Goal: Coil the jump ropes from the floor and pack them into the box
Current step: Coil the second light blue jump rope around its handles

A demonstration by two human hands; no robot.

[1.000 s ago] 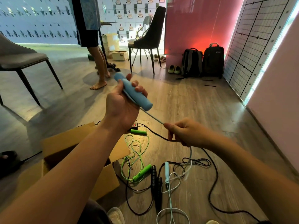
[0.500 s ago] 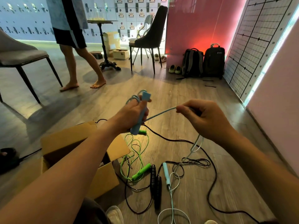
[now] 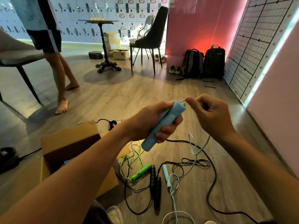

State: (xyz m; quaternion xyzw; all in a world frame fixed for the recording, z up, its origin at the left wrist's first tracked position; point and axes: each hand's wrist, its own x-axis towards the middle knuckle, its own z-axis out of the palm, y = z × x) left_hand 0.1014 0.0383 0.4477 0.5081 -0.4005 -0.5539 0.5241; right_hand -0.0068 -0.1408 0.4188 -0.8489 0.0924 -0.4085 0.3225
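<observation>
Person's L hand (image 3: 145,122) has its fingers wrapped tight round the blue handle (image 3: 169,115). Handle's long axis runs diagonal, butt end pointing down-left twd the open cardboard box (image 3: 68,143), cord end up-right. R hand (image 3: 212,115) is right at that top end, thumb + forefinger pinching the pale blue cord (image 3: 196,152) where it exits. Cord then drops below the R hand to the floor, ending at the 2nd blue handle (image 3: 165,177). Green rope (image 3: 140,172) + black rope (image 3: 152,175) lie loose beside the box.

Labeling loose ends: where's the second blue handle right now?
Head view: the second blue handle lies on the floor, bottom centre, just right of the black handles, below the left hand.
</observation>
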